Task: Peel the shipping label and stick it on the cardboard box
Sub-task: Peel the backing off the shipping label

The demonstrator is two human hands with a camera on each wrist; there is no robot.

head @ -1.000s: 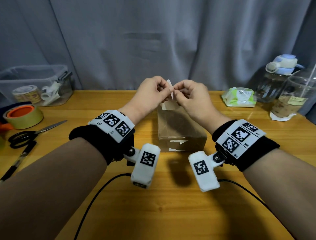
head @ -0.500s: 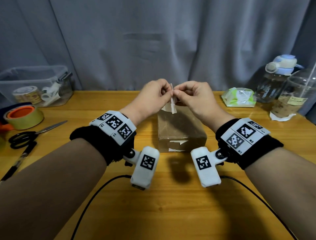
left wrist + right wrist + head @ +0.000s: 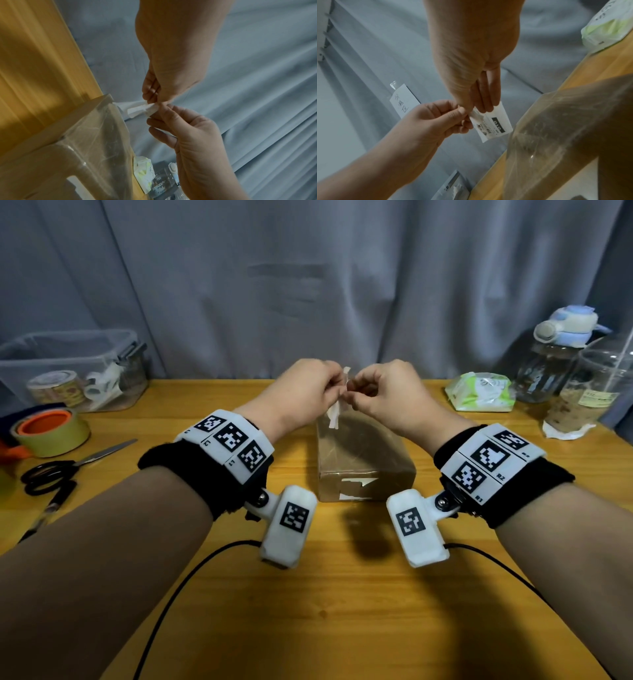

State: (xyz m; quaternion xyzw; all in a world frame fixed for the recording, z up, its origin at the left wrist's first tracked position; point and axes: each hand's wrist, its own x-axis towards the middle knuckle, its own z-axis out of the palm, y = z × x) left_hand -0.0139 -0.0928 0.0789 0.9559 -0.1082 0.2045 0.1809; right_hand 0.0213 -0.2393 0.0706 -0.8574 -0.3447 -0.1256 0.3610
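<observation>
A small white shipping label (image 3: 335, 415) hangs between my two hands above the far end of the brown cardboard box (image 3: 363, 463). My left hand (image 3: 334, 392) and right hand (image 3: 356, 393) both pinch its upper edge, fingertips almost touching. In the right wrist view the label (image 3: 493, 124) shows its printed face with a black bar, held under my right hand (image 3: 481, 108), with my left hand (image 3: 464, 112) pinching its corner. In the left wrist view the label (image 3: 137, 109) looks split into two thin layers at the pinch. The box (image 3: 85, 148) is wrapped in clear tape.
On the wooden table (image 3: 308, 628), a clear bin (image 3: 68, 364), tape roll (image 3: 51, 433), scissors (image 3: 68, 467) and pen (image 3: 48, 508) lie at the left. A wipes pack (image 3: 479, 392), bottle (image 3: 555, 361) and plastic cup (image 3: 589, 392) stand at the right. Grey curtain behind.
Both hands keep pinching the label and have sunk slightly toward the box. The label has turned more edge-on and now shows as a narrow strip in the head view.
</observation>
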